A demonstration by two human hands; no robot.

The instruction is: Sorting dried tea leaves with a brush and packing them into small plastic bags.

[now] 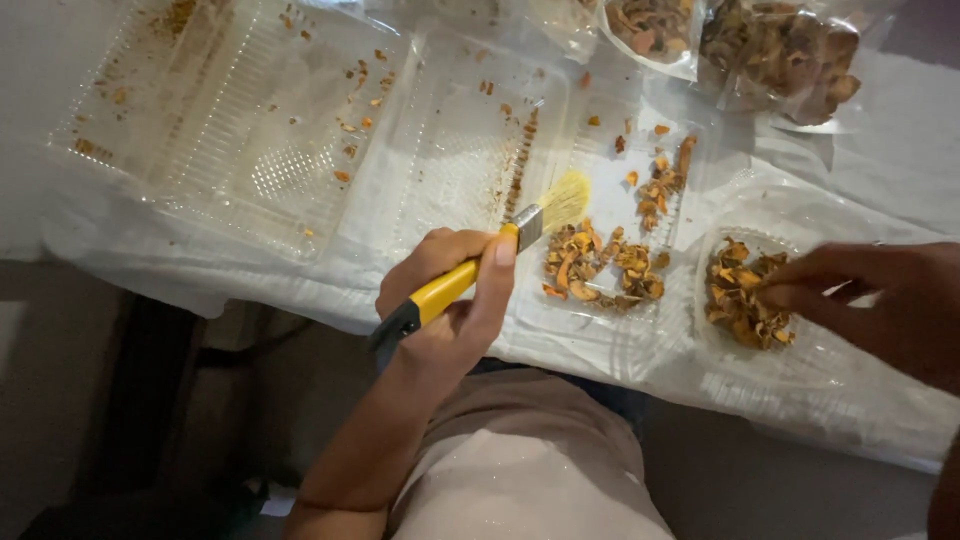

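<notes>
My left hand [450,300] grips a paintbrush [480,270] by its yellow handle. The pale bristles [565,200] rest over a clear plastic tray [600,330], just left of a heap of dried orange-brown pieces [600,265]. My right hand [880,300] reaches in from the right. Its fingertips pinch at dried pieces [745,295] piled in a round clear plastic container [800,355]. More loose pieces [665,180] lie farther back in the tray.
Several clear plastic trays [260,130] with orange crumbs lie on a white sheet [900,140]. Clear bags of dried pieces [790,50] sit at the far right. The table edge runs just in front of my body.
</notes>
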